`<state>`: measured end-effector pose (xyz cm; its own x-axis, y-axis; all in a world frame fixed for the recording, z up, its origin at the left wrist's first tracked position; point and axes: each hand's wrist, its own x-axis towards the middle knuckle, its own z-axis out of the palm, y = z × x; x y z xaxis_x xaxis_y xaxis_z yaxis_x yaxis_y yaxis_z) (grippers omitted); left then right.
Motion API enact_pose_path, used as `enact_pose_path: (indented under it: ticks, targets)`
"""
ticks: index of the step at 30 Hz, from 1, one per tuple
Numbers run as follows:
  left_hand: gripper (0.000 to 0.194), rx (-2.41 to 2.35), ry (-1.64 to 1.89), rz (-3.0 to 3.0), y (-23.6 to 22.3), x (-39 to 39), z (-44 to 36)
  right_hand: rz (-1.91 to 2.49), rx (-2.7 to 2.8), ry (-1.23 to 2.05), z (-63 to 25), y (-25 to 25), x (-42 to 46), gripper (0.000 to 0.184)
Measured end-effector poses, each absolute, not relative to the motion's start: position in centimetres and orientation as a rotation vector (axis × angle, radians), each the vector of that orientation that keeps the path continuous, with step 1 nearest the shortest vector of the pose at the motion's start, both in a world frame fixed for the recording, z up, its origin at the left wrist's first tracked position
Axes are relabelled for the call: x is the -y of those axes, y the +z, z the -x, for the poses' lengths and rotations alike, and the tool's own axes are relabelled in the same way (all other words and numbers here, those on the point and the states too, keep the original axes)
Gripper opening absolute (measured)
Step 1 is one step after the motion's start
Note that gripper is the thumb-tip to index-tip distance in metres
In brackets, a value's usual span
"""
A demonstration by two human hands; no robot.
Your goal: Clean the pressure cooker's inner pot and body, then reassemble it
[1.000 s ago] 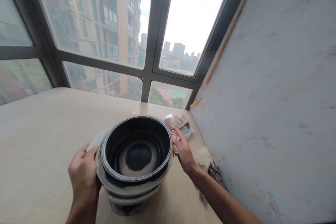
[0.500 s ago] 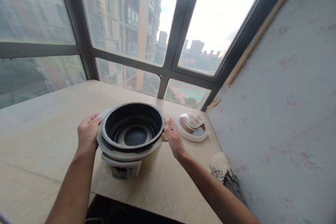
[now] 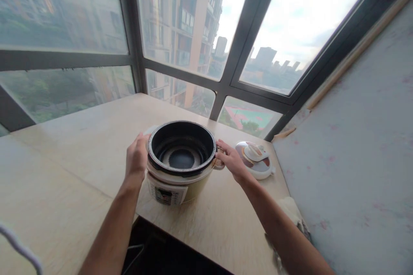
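Observation:
An electric pressure cooker (image 3: 198,187) stands on the pale counter with its top uncovered and a control panel on its front. Its dark inner pot (image 3: 180,159) is seated inside, the rim standing above the body, and I see nothing in it. My left hand (image 3: 137,154) grips the cooker's left side; its fingertips are partly hidden. On the opposite side, my right hand (image 3: 230,159) holds the right handle (image 3: 219,164). The cooker's round lid (image 3: 256,161), white and brown with a knob, lies on the counter just beyond my right hand.
Framed windows (image 3: 183,21) border the back of the counter (image 3: 90,146). A patterned wall (image 3: 355,172) closes off the right side, with a crumpled cloth (image 3: 290,208) beside it. A dark opening (image 3: 167,251) is at the front edge; a pale cord (image 3: 21,247) shows lower left.
The cooker, held between both hands, now looks smaller and a little farther from me. My view has turned left, so the whole scene shifts right. The lid stays put on the counter.

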<state>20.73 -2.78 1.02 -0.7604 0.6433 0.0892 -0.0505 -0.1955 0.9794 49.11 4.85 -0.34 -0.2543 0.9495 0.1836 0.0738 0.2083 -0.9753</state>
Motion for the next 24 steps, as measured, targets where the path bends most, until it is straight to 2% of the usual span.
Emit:
enact_pose_path:
  ticks: [5, 8, 13, 18, 24]
  targets:
    - [0.026, -1.507, 1.950, -0.377, 4.1, 2.5, -21.7, 0.954, 1.423, 1.276, -48.4, 0.6, -4.5, 0.043]
    - [0.021, -1.524, 1.945, -0.376, 5.3, 2.1, -21.6, 0.881, 1.369, 1.348, -48.2, 1.5, -4.2, 0.037]
    - [0.019, -1.466, 1.999, -0.436, 7.6, 1.7, -21.8, 0.713, 1.183, 1.569, -48.6, 4.4, -3.6, 0.037]
    - [0.032, -1.215, 2.157, -0.689, 11.3, 2.7, -24.5, 0.567, 1.226, 1.434, -48.9, 8.2, -1.6, 0.042]
    - [0.049, -1.043, 2.089, -1.110, 14.7, 5.2, -31.6, 0.427, 1.203, 1.146, -51.8, 11.9, 2.1, 0.050]
